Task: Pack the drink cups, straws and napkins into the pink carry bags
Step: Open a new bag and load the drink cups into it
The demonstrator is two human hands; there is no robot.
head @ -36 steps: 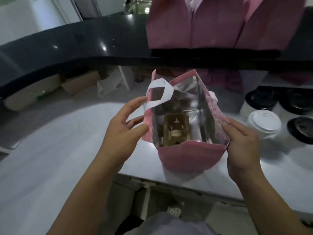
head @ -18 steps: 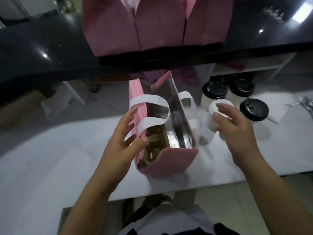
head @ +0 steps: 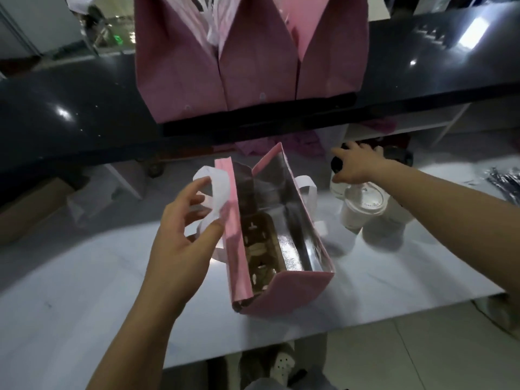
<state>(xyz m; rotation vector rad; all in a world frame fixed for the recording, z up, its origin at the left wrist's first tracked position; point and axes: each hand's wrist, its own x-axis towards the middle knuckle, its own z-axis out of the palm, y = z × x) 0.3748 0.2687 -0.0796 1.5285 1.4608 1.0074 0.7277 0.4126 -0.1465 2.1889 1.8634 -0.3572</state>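
An open pink carry bag point(head: 298, 288) with a silver foil lining stands on the white table point(head: 84, 282). A brown cardboard cup holder point(head: 260, 249) lies at its bottom. My left hand point(head: 180, 249) is at the bag's left wall, fingers spread and relaxed, touching the white handle point(head: 218, 190). My right hand point(head: 354, 164) reaches past the bag to the right and curls over the lid of a black-lidded cup point(head: 336, 164). A white-lidded cup point(head: 363, 204) stands just in front of it, under my right forearm.
Three more pink bags point(head: 253, 68) stand on the black counter point(head: 70, 114) behind the table. Another dark-lidded cup point(head: 396, 154) stands beyond my right hand. Thin wrapped items point(head: 503, 178) lie at the right edge. The table's front edge is close to me.
My right hand left the bag's right rim, passed over the white-lidded cup and reached back to the black-lidded cup. My left hand loosened on the bag's left side.
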